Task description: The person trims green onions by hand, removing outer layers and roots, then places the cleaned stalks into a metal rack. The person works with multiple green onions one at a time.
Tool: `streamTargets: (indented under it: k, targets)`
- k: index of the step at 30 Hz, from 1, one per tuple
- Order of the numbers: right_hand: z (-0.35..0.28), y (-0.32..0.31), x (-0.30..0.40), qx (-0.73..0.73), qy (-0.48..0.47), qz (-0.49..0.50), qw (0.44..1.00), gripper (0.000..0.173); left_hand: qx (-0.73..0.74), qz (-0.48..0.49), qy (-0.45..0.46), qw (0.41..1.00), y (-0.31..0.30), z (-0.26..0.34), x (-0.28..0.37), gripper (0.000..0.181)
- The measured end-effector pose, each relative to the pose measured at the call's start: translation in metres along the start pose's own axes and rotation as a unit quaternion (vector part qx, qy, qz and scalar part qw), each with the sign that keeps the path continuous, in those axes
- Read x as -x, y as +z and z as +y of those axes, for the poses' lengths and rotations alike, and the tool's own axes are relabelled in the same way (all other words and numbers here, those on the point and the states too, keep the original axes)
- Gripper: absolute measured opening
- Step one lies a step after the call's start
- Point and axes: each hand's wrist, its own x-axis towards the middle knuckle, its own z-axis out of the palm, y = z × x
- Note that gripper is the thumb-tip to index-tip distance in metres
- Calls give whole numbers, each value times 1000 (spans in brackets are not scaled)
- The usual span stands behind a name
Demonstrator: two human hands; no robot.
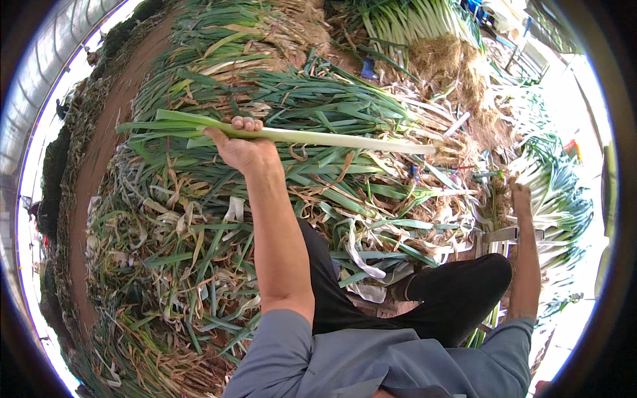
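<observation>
My left hand (247, 144) is closed around the green upper part of a long green onion (343, 140). The stalk lies nearly level across the view, its bare white shank pointing right and its cut leaves fanning out left. Small roots appear near its right end, though I cannot tell whether they belong to it or to the heap behind. Off to the right, my right hand (520, 194) is beside a pile of pale-stemmed green onions (552, 199). Its fingers are small and partly hidden, so any hold is unclear. Below the stalk spreads a heap of unpeeled green onions (323, 107).
Stripped leaves and peelings (199, 248) litter the ground at left and around my black-trousered legs (458, 288). A metal bar (502, 234) sits near my right forearm. Bundled onions with brown roots (438, 54) are at the back. A bare dirt strip (94, 174) runs along the left.
</observation>
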Motion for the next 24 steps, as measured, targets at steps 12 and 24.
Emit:
streamTargets:
  k: [12, 24]
  targets:
    - [-255, 150, 121, 100, -561, -9, 822, 23, 37, 23, -27, 999, 9, -26, 17, 51]
    - [-343, 216, 124, 164, -394, -216, 878, 29, 35, 17, -59, 997, 7, -56, 43, 50]
